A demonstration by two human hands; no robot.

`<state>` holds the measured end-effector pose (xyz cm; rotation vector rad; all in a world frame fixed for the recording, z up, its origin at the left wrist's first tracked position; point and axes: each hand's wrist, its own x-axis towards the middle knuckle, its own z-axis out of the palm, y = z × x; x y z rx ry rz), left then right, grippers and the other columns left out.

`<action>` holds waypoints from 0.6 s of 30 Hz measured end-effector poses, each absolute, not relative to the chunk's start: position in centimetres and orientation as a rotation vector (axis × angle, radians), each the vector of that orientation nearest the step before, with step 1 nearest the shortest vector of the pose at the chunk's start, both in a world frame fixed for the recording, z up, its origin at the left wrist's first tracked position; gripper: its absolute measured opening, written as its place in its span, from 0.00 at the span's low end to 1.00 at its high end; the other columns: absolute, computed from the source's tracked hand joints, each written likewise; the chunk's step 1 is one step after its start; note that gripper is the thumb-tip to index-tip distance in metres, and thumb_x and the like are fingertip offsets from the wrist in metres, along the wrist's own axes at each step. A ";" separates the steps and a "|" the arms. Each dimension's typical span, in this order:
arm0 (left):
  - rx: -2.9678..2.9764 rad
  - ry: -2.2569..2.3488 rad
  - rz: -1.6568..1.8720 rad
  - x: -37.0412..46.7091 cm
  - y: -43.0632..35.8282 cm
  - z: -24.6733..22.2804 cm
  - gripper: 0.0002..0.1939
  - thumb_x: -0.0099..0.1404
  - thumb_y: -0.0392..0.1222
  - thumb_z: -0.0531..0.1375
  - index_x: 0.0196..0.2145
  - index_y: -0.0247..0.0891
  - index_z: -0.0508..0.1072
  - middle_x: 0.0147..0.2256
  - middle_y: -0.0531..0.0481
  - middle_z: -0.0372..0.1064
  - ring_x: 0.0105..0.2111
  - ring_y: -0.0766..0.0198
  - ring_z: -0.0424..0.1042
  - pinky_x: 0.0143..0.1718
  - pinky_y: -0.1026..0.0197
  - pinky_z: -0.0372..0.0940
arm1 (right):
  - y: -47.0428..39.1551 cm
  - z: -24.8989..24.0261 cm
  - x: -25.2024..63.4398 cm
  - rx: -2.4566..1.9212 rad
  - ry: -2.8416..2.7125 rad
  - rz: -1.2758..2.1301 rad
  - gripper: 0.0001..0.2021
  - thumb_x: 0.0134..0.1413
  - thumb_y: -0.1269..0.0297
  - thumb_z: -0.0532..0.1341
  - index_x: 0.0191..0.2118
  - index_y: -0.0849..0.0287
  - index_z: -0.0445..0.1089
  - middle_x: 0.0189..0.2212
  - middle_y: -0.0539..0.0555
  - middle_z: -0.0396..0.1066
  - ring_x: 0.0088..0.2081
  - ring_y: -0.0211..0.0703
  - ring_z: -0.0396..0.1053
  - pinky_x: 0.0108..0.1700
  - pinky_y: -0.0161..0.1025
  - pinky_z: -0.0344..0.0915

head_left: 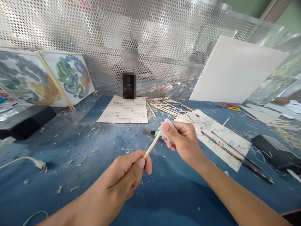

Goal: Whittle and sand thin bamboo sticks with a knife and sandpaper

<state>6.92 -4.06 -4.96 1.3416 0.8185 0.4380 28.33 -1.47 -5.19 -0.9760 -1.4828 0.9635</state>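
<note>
My left hand (127, 175) is closed around a thin, pale wooden stick (152, 146), which slants up and away from its fingers. My right hand (185, 138) pinches a small folded piece of sandpaper (168, 129), pale side out, at the stick's far end. Whether the paper wraps fully round the stick is hidden by the fingers. Just behind, a tool with a black and teal handle (155, 133) lies on the blue table (98, 175), partly covered by my right hand.
Sandpaper sheets lie at centre (124, 110) and right, the right one under dark sticks (235, 152). Beyond are a pile of wooden strips (169, 108), scissors (231, 107) and a white board (237, 69). Painted panels (70, 77) stand left, near a black box (28, 121). Shavings litter the table.
</note>
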 end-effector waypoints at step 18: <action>1.388 0.862 0.461 7.0 -4.2 -5.4 0.22 0.74 0.61 0.45 0.39 0.42 0.67 0.23 0.59 0.45 0.23 0.68 0.45 0.22 0.66 0.48 | -1.4 -5.4 28.3 -0.983 -1.449 0.910 0.22 0.62 0.52 0.63 0.21 0.59 0.67 0.14 0.45 0.62 0.16 0.29 0.58 0.20 0.30 0.56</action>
